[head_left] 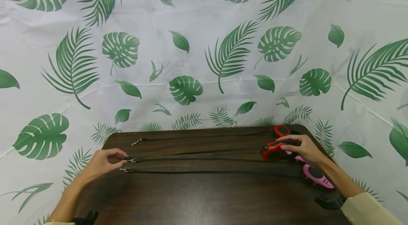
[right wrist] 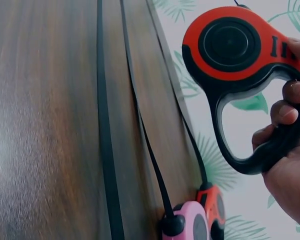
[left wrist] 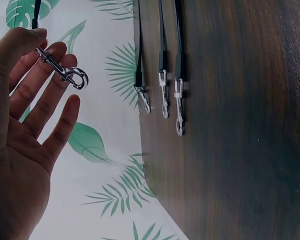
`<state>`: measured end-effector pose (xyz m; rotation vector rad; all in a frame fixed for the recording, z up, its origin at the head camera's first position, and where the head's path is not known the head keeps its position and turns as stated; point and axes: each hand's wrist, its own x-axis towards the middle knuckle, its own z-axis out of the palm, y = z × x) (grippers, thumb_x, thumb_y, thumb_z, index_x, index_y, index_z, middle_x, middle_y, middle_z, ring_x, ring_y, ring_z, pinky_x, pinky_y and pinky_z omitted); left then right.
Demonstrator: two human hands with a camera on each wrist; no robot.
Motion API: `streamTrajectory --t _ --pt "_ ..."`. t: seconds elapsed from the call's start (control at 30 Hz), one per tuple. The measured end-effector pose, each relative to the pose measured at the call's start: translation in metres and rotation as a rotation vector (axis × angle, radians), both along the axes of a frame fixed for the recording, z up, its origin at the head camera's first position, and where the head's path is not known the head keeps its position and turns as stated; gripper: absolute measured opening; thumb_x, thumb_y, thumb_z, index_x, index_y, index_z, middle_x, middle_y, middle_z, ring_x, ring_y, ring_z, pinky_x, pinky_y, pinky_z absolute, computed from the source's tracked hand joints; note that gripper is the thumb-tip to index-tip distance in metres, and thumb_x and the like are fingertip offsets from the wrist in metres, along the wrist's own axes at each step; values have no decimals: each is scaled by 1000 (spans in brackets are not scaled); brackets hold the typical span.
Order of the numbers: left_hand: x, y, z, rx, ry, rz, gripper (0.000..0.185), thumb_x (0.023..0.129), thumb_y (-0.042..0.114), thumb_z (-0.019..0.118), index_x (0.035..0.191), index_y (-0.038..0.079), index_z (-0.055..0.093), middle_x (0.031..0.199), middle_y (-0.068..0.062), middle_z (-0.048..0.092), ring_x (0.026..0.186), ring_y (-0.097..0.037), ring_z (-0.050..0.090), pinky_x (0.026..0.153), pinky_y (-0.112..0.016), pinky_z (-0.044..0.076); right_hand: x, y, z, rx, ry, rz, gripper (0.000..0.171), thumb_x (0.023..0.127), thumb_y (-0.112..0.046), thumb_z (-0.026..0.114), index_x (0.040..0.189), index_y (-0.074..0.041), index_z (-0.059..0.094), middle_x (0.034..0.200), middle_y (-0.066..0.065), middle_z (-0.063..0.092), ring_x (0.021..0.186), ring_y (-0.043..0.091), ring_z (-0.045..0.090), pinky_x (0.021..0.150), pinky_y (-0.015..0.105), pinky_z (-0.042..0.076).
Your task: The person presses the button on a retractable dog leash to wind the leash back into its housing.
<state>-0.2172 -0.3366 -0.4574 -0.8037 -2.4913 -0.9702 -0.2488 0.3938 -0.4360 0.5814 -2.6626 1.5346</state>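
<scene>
Over the left end of the table (head_left: 197, 196), a left hand (head_left: 100, 164) pinches a metal clip (left wrist: 55, 64); over the right, a right hand (head_left: 304, 150) curls around a red leash (right wrist: 230, 44).

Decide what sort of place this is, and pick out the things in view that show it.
Probably a makeshift indoor filming or demonstration corner, though the wider room is hidden. White leaf-printed sheeting rises behind a dark wood-grain table, and several retractable leashes extend over it.

red leashes (right wrist: 230, 42): 2 | pink leashes (head_left: 318, 176): 2 | metal clips (left wrist: 179, 105): 4 | hands (head_left: 95, 164): 2 | table (head_left: 204, 196): 1
</scene>
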Motion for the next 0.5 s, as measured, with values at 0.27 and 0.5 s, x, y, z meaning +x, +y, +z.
streamTrajectory --t 0.27,0.5 --pt "-2 11 1 4 52 -24 27 75 -7 88 93 9 78 84 5 77 78 1 69 74 -10 51 -3 -9 -2 -45 -1 69 27 100 -2 68 126 1 73 84 13 70 72 31 59 54 35 48" --pt "-5 20 3 7 89 -32 28 74 -7 89 91 11 77 82 5 77 77 0 69 71 -8 48 -4 -21 0 -20 -43 39 27 101 -11 70 127 -4 74 94 7 80 71 29 67 50 37 51"
